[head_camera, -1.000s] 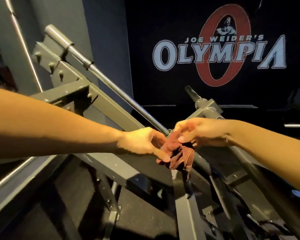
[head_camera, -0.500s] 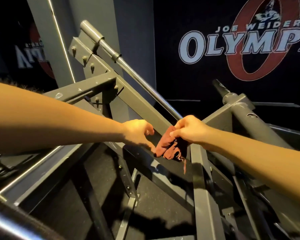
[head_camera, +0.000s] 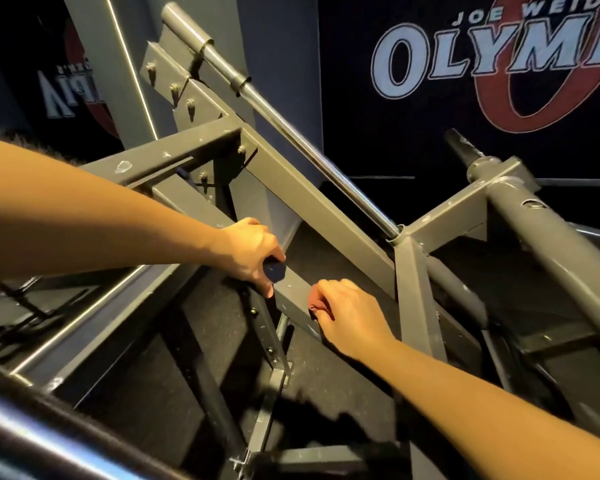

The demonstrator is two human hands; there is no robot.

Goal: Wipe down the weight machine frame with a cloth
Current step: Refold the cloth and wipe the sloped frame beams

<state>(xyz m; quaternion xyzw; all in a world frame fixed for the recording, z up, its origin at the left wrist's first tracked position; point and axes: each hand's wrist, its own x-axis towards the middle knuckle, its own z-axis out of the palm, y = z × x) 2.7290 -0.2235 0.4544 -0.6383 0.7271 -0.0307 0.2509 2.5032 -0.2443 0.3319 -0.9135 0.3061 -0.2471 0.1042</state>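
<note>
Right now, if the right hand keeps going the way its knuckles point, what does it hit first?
Probably the left hand, gripping the same grey frame beam. The right hand presses the red cloth along it; depth unclear.

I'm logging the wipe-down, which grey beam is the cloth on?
The slanted beam running under both hands, not the upright post or round tube.
</note>
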